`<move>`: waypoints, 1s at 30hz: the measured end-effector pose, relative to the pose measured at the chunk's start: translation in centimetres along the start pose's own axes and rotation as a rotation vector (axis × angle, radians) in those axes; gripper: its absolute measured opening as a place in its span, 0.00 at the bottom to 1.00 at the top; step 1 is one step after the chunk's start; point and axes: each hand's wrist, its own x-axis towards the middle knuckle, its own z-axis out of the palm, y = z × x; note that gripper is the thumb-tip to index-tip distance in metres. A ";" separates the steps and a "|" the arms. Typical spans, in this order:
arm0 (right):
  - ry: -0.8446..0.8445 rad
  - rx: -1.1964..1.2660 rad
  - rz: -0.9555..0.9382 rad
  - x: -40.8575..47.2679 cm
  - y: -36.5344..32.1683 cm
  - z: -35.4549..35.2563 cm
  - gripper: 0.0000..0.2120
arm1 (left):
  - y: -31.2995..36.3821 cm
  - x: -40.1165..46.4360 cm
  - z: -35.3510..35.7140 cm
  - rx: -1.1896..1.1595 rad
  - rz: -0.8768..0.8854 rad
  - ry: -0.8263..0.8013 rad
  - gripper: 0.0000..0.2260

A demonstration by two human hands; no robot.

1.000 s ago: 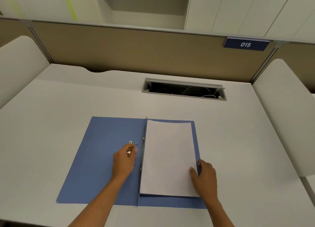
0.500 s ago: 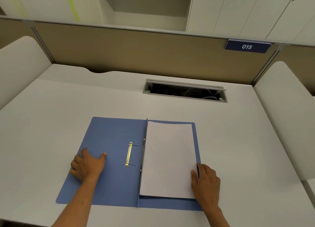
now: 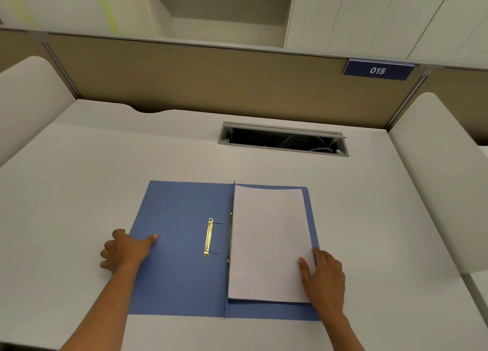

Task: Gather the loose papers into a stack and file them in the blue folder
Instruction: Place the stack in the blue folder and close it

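The blue folder lies open and flat on the white desk. A neat stack of white papers sits on its right half, next to the spine. A gold fastener lies on the inside of the left cover. My left hand is at the left cover's outer edge, thumb on top of the blue card and fingers curled at the edge. My right hand rests on the lower right corner of the stack with its fingers laid flat.
An open cable slot with wires is set into the desk behind the folder. A tan partition with a blue plate marked 015 closes the back. Rounded white side panels stand left and right.
My left hand has left the fastener near the spine and moved left to the cover's outer edge, where it now holds. The right hand has stayed on the stack's corner.
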 end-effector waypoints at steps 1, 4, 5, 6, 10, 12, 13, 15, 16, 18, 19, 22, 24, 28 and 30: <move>-0.004 0.004 0.016 0.2 0.2 -0.3 0.25 | 0.1 0.0 0.1 -0.019 0.005 -0.015 0.37; -0.015 0.058 0.061 1.0 1.5 -0.9 0.28 | 0.6 -0.4 0.5 -0.059 0.045 -0.038 0.32; -0.022 0.083 0.074 1.2 1.9 -1.0 0.28 | 0.7 -0.5 0.6 -0.069 0.057 -0.042 0.32; -0.029 0.110 0.083 1.4 2.3 -1.2 0.29 | 0.9 -0.5 0.4 -0.082 0.070 -0.046 0.32; -0.026 0.221 0.117 1.8 3.2 -1.6 0.27 | 2.3 -1.0 -1.9 -0.205 0.142 -0.052 0.27; -0.011 0.282 0.135 1.9 3.4 -1.8 0.24 | 3.8 -1.5 -3.8 -0.266 0.196 -0.034 0.23; -0.008 0.305 0.142 1.9 3.4 -1.8 0.23 | 4.6 -1.9 -4.9 -0.301 0.228 -0.040 0.20; -0.002 0.323 0.138 1.9 3.5 -1.8 0.21 | 6.1 -2.9 -6.9 -0.374 0.303 -0.088 0.17; 0.004 0.326 0.130 1.8 3.5 -1.9 0.20 | 6.8 -3.5 -7.8 -0.423 0.345 -0.136 0.15; 0.015 0.347 0.118 1.7 3.5 -2.1 0.18 | 8.1 -5.2 -9.2 -0.556 0.433 -0.271 0.12; 0.020 0.360 0.117 1.7 3.5 -2.2 0.17 | 8.8 -6.3 -9.8 -0.620 0.479 -0.341 0.10; 0.027 0.378 0.108 1.6 3.3 -2.5 0.14 | 10.7 -9.4 -10.5 -0.730 0.602 -0.511 0.08; 0.027 0.384 0.101 1.5 3.2 -2.8 0.10 | 11.6 -11.1 -10.1 -0.778 0.658 -0.575 0.09; 0.044 0.449 0.159 1.2 3.3 -3.2 0.07 | 12.9 -13.5 -8.6 -0.871 0.680 -0.648 0.15; 0.035 0.453 0.170 1.2 3.5 -3.2 0.08 | 13.3 -14.5 -7.9 -0.878 0.715 -0.682 0.19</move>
